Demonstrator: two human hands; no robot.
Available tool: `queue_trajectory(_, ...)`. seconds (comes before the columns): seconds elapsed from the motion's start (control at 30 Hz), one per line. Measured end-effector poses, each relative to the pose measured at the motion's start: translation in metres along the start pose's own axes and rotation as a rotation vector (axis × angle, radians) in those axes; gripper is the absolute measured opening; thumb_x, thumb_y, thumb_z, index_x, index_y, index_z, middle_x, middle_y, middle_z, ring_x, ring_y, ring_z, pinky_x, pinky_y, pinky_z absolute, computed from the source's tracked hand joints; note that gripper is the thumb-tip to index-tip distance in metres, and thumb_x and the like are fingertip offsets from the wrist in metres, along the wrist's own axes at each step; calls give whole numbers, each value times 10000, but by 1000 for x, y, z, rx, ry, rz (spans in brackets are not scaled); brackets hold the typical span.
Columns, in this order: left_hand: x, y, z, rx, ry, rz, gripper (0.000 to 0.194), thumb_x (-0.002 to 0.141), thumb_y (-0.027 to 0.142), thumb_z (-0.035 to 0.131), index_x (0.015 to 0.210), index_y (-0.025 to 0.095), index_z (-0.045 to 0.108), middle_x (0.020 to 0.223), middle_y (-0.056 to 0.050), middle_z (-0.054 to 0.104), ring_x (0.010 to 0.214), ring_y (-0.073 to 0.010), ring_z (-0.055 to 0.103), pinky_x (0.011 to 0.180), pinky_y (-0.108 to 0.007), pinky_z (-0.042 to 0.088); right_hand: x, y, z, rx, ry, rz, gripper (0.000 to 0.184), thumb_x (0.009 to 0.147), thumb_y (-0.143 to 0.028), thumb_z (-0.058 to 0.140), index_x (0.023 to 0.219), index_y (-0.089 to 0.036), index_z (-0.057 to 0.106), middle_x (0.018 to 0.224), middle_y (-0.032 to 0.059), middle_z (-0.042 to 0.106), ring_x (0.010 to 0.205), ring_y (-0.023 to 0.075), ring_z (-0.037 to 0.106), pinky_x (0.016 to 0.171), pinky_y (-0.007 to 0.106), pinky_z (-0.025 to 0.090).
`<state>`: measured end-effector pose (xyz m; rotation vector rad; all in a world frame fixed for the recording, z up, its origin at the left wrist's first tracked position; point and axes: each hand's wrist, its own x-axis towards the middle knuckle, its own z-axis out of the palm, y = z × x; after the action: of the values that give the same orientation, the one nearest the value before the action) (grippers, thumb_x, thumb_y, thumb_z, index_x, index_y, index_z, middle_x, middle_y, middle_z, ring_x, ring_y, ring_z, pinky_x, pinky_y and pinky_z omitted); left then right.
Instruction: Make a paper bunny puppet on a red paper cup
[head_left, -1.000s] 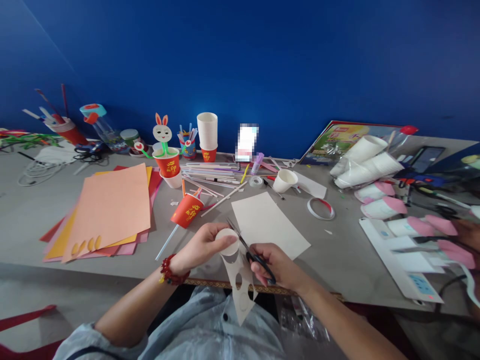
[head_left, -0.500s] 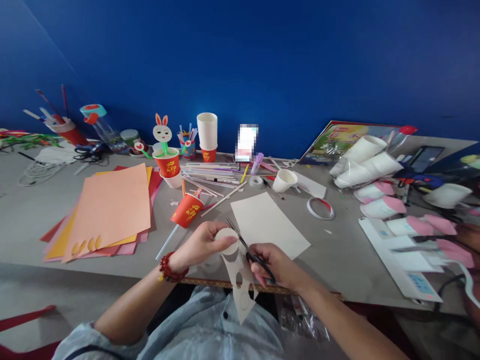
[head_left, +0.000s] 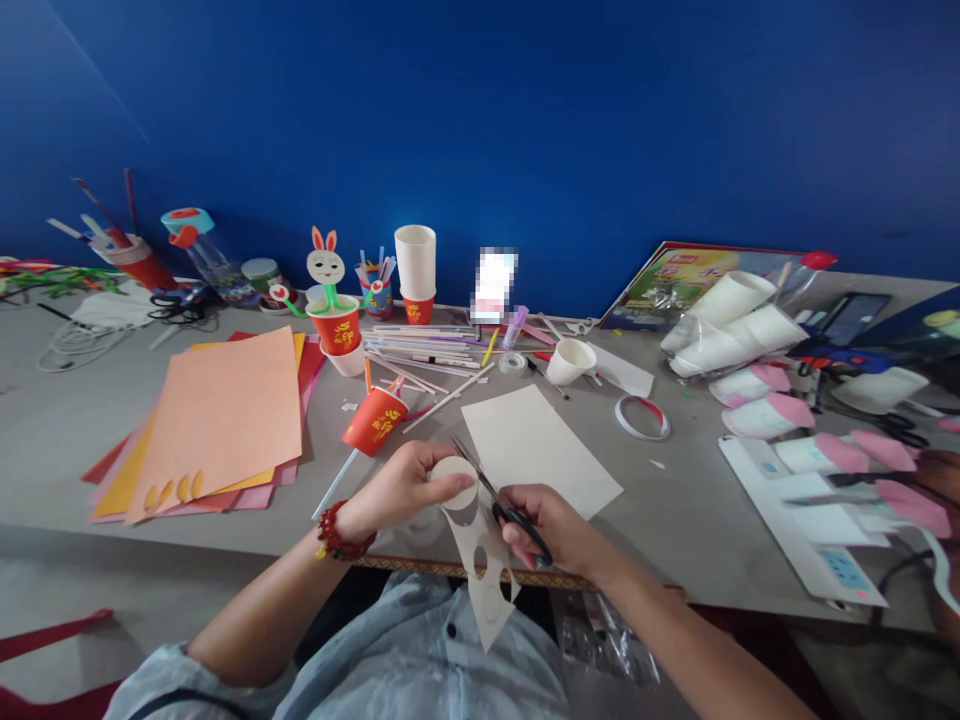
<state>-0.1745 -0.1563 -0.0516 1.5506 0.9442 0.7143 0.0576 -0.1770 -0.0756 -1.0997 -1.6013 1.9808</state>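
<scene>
Plainly, the left hand (head_left: 409, 485) has its fingers pinching a round white paper disc (head_left: 455, 484), the thumb lying flat across its face, just above the near edge of the grey tabletop (head_left: 645, 545). Below the disc hangs a white paper piece with cut-out holes (head_left: 484, 575), its pointed lower end in front of the person's light blue shirt (head_left: 420, 655); whether disc and piece are joined cannot be told. The right hand (head_left: 541, 525) has its fingers closed around the handles of black-handled scissors (head_left: 504, 508), whose blades point up and to the left, right beside the disc's right edge. A dark red beaded bracelet (head_left: 343, 532) circles the left wrist.

Beyond the hands, a blank white paper sheet (head_left: 541, 445) lies flat. Left of it, a red paper cup with straws (head_left: 375, 422) is tipped on its side, and farther left is a fanned pile of orange, yellow, red and pink paper (head_left: 229, 410). A red cup with a white rabbit face and green arms (head_left: 335, 332) stands upright, seated in a white paper cup (head_left: 345, 361). Near the blue wall (head_left: 600, 120) rises a tall stack of paper cups (head_left: 416, 262). A white-and-red tape roll (head_left: 642, 418) rests right of the blank sheet.
</scene>
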Motion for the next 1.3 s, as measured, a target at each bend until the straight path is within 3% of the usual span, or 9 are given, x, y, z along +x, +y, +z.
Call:
queue_trajectory(0.37,5,-2,-4,20,-58,9,269,871,381,619,844,125,698,713,1,614,632,-109,492,568,-204,377,-1,3,-1,8,12,22,487,739,-598,697,641,-217,410,426,-100,446,380,57,353,410,205,236)
queue_trajectory(0.67,6,-5,-6,33,-68,-6,249,880,370,611,817,135,665,708,16,585,640,-110,481,581,-210,358,3,13,-7,1,23,16,491,766,-598,696,639,-213,418,416,-92,462,370,62,371,407,204,237)
queue_trajectory(0.83,4,-10,-4,53,7,-19,335,917,427,557,736,146,576,664,31,502,618,-103,434,561,-216,315,5,15,-14,-26,202,-101,471,807,-654,612,721,-215,465,503,-44,578,376,79,410,401,216,265)
queue_trajectory(0.93,0,-15,-1,62,128,-29,394,940,479,503,711,159,521,636,42,431,589,-99,377,532,-225,279,-2,14,-26,-171,337,-185,368,849,-569,608,853,-211,521,737,25,692,498,120,550,468,235,411)
queue_trajectory(1.0,-4,-17,1,47,231,-39,416,943,504,486,700,167,502,623,42,408,577,-100,361,519,-230,273,-8,16,-37,-378,525,-228,296,849,-488,640,903,-214,540,857,56,713,664,173,650,606,277,504)
queue_trajectory(1.13,-8,-21,3,-15,369,-46,411,911,540,527,763,162,593,657,13,517,619,-128,457,545,-232,355,-21,33,-61,-793,836,-237,331,823,-489,667,996,-224,571,981,98,730,865,259,691,807,370,530)
queue_trajectory(1.3,-9,-31,7,-145,511,-65,393,866,552,596,814,165,645,725,-2,604,676,-143,530,596,-228,426,-30,62,-72,-948,931,-262,387,868,-499,605,1102,-194,570,1001,132,735,930,285,700,838,394,546)
